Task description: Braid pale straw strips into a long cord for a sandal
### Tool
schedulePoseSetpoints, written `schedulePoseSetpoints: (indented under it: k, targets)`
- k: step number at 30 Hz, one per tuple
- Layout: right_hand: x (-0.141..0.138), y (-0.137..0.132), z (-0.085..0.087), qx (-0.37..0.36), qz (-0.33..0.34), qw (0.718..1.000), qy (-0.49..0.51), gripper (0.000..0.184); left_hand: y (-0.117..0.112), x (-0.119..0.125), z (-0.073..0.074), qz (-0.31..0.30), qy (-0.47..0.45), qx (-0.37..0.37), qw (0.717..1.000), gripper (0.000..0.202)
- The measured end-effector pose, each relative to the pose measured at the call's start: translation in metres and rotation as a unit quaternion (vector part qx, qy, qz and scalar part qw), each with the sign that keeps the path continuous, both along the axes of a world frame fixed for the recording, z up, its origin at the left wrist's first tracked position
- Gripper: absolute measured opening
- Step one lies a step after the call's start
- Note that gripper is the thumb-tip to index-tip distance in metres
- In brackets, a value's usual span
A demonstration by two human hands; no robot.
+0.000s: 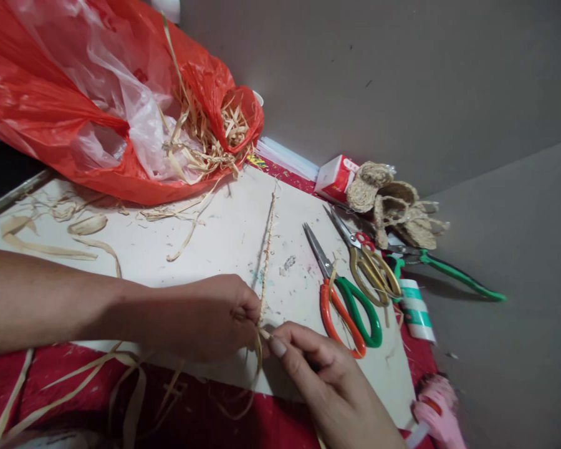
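A thin twisted cord of straw-coloured fibre (267, 265) runs from the far part of the white board down to my hands. My left hand (219, 312) is closed around its near end, fingers curled in. Close beside it, my right hand (303, 362) pinches a pale fibre strip at the cord's end between thumb and forefinger. Loose raffia-like strips (259, 355) hang below the fingers. Scissors with orange and green handles (341, 296) lie to the right of the cord, blades pointing away from me.
A red plastic bag (168, 190) spills dry fibre strips (201, 137) at the back left. Gold-handled scissors (364, 262), green-handled pliers (453, 271), woven fibre pieces (393, 199), a red-and-white box (334, 178) and a pink glue gun (437, 411) lie along the right, near the grey wall (402, 87).
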State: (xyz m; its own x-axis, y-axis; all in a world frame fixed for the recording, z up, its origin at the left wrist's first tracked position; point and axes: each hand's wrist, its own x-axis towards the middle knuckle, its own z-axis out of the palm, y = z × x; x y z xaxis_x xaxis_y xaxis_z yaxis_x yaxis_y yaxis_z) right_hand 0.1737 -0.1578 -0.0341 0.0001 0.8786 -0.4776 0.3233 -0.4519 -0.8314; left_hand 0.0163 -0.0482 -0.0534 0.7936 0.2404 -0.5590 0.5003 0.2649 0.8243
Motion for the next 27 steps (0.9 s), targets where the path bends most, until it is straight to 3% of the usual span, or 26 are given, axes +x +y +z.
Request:
schedulePoseSetpoints:
  k: [5, 9, 14, 21, 27]
  targets:
    - [-0.014, -0.007, 0.003, 0.031, -0.031, 0.999, 0.002, 0.039, -0.007, -0.004, -0.01, 0.027, -0.072, 0.056, 0.995, 0.014]
    - [-0.023, -0.011, -0.001, 0.066, 0.006, 0.997, -0.025, 0.04, -0.007, -0.005, -0.015, 0.02, -0.099, 0.073, 0.992, 0.016]
    - [-0.027, -0.012, -0.014, 0.116, 0.044, 0.99, -0.07, 0.032, -0.005, -0.002, -0.014, 0.03, -0.102, 0.043, 0.993, 0.014]
    - [-0.024, -0.023, -0.028, 0.196, 0.102, 0.954, -0.204, 0.018, 0.001, 0.001, -0.005, 0.046, -0.066, -0.008, 0.997, 0.017]
    - [-0.022, -0.026, -0.034, 0.226, 0.086, 0.935, -0.259, 0.021, 0.005, 0.0, 0.001, 0.038, -0.058, -0.037, 0.997, 0.019]
